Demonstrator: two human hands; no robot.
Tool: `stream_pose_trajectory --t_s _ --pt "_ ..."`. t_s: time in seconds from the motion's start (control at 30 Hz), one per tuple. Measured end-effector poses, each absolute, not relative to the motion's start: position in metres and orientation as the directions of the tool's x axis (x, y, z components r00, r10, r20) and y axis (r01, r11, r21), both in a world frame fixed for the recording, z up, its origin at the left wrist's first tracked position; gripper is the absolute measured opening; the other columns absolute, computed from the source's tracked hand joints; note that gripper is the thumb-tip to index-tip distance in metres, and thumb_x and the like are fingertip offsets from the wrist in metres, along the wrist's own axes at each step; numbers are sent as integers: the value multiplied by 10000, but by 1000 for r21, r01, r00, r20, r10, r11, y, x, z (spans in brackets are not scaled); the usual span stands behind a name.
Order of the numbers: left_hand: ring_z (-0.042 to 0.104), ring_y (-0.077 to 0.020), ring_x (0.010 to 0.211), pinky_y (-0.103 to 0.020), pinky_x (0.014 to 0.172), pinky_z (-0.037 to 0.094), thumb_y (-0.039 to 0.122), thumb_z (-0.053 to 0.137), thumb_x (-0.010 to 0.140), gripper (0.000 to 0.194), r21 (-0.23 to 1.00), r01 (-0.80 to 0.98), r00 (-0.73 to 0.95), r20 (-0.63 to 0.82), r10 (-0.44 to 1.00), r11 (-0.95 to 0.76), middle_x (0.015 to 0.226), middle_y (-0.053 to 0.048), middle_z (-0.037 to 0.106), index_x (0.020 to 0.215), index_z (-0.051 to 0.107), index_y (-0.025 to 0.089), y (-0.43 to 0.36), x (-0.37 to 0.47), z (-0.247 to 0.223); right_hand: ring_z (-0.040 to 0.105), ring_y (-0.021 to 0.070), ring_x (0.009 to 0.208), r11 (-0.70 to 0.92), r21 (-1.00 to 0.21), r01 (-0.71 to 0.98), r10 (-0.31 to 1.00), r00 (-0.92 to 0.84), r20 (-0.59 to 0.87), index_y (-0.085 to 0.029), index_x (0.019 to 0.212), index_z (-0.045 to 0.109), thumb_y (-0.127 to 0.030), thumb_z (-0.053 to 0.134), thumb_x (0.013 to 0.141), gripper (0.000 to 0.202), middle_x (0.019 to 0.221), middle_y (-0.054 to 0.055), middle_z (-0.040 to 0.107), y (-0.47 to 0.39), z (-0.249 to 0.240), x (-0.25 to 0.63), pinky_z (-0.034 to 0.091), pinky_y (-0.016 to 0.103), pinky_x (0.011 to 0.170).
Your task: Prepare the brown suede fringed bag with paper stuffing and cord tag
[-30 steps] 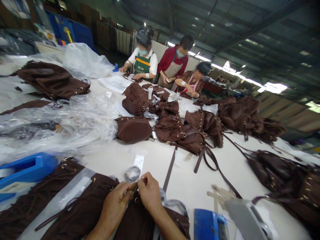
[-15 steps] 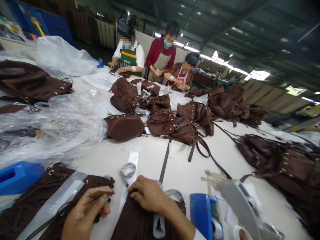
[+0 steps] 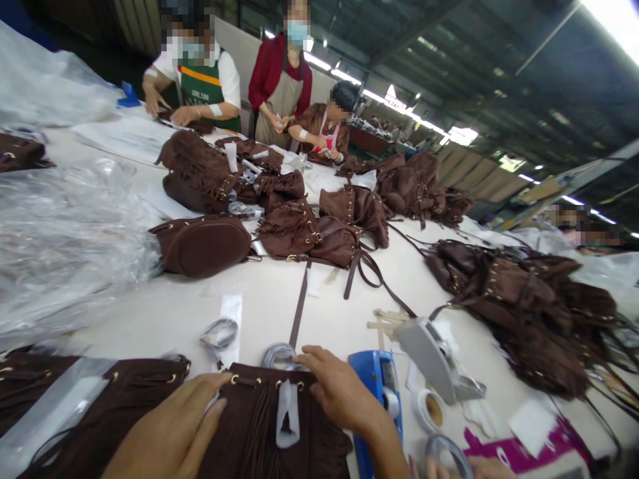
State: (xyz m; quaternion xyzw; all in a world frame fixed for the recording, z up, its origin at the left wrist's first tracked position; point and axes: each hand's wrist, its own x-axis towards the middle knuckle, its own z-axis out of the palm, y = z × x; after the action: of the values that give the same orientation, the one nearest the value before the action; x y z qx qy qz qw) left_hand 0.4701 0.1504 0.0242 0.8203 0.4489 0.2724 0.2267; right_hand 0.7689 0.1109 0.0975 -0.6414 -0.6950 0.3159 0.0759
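Head view. A brown suede fringed bag (image 3: 264, 426) lay flat on the near edge of the white table (image 3: 269, 306), directly below the camera, its top edge set with small gold eyelets and a strip of white wrapping (image 3: 288, 412) over the middle.

Handling, judged: the suede looked soft and limp, so the bag would sag if lifted by one corner; light to moderate in weight, not slippery, not fragile, though the nap could mark. Best purchase seemed to be the stiffer eyeleted top edge, taken at both ends.

The left hand (image 3: 174, 432) rested palm down on the bag's left upper part, fingers extended and flat, closed on nothing. The right hand (image 3: 339, 389) lay on the bag's right top corner, fingers curled forward over the edge; whether they pinched anything could not be told. Both forearms entered from the bottom of the frame and converged on the bag.

Just right of the right hand stood a blue tape dispenser (image 3: 382, 392), with a grey one (image 3: 432, 349) beyond it. Another brown bag (image 3: 202, 243) and a heap of clear plastic bags (image 3: 64, 239) lay farther out. Three co-workers (image 3: 279, 86) stood at the far end, hands busy with their own pieces.
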Motion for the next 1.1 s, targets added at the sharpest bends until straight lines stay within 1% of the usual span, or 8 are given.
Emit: stream_pose_trajectory --t_s 0.13,0.3,0.43,0.63,0.8,0.9,0.97,1.1 --pt "603 -272 1218 -467 1044 511 260 523 898 401 507 632 625 114 772 -586 1305 -114 652 1288 594 196 161 533 13 292 252 1473 -53 -612 789 943 -162 -290 -369 1359 516 -74 601 702 725 1616 7 293 72 78 750 273 460 1202" --pt "563 -307 1212 -523 1052 453 145 565 860 444 501 670 662 -68 747 -548 1315 -154 598 1304 567 160 160 549 8 471 218 1338 -85 -732 676 996 60 -60 -308 1160 647 -110 571 832 390 1367 48 593 64 43 733 380 420 1127" --pt "567 -283 1088 -479 962 470 107 532 859 339 541 668 678 -160 718 -511 1137 -105 600 1181 601 187 160 544 29 523 216 1288 -97 -815 571 993 107 -43 -301 1100 682 -123 590 853 318 1276 51 650 67 41 736 424 398 1089" --pt "528 -285 1032 -484 921 445 78 475 841 280 522 672 677 -147 721 -525 1086 -90 573 1061 605 193 155 544 32 494 200 1305 10 -682 731 1000 -8 5 -310 1159 643 -38 530 811 456 1388 47 565 52 35 727 419 389 1094" --pt "541 -281 1059 -486 945 447 61 443 829 335 532 660 678 -118 725 -531 1095 -92 603 1080 617 199 150 543 17 521 248 1297 119 -670 733 975 -214 -60 -321 1212 626 -166 576 852 396 1331 40 638 44 33 734 432 428 1097" --pt "571 -257 1007 -438 909 477 59 451 813 319 555 634 700 -114 705 -539 1064 -80 627 1036 621 210 149 539 11 594 197 1194 -64 -714 697 998 33 -57 -303 1246 604 -156 419 938 388 1244 42 677 55 45 756 471 371 1053" --pt "585 -251 1010 -409 894 492 73 470 813 322 547 614 707 -60 704 -570 1104 -82 639 1059 617 219 150 536 10 587 230 1186 -260 -626 735 960 265 -88 -250 1277 583 -179 429 945 373 1247 90 657 69 50 771 460 410 1052" --pt "602 -250 1055 -391 917 494 117 509 836 370 514 541 753 55 656 -665 1179 -72 652 1171 597 248 150 538 9 589 284 1144 -335 -469 817 939 247 -239 -194 1301 577 -227 604 867 436 1209 125 651 102 44 784 465 430 1013"
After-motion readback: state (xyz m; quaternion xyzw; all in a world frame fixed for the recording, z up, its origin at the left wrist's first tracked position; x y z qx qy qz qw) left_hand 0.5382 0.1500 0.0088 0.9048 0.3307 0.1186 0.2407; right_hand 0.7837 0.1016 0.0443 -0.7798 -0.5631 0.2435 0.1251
